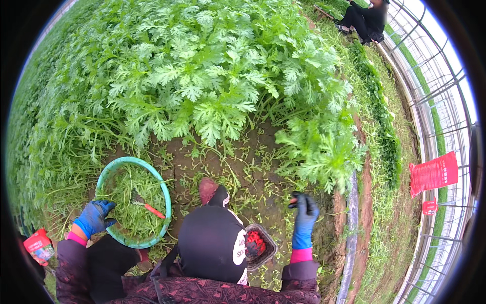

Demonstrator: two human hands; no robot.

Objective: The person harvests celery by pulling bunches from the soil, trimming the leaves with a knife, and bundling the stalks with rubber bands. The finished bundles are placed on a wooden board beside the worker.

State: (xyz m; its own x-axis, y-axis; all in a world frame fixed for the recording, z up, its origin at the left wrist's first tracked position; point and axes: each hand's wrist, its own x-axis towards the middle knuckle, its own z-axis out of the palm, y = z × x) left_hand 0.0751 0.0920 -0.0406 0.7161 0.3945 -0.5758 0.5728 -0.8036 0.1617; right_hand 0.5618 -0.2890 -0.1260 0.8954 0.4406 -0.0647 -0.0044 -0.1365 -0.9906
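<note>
At the rim of a round green plastic basin [167, 197] is my left hand [94, 217] in a blue glove, its fingers and thumb over the edge. Cut leafy greens [129, 193] lie inside. On them rests a small tool [155, 211] with an orange-red handle and a toothed metal blade. My right hand [305, 216], gloved in blue with dark fingertips, is over the soil right of my knee, its fingers bent. Whether it holds something is too unclear to tell. Ahead grows a dense stand of leafy greens [212, 76], possibly crown daisy.
A dark plastic tub [270, 249] with red and black items stands beside my knee [212, 243]. Harvested greens [379, 114] line the right path. Another person [364, 21] sits at the upper right. Red printed bags [434, 173] are by the greenhouse wall; another red pack [39, 246] is left.
</note>
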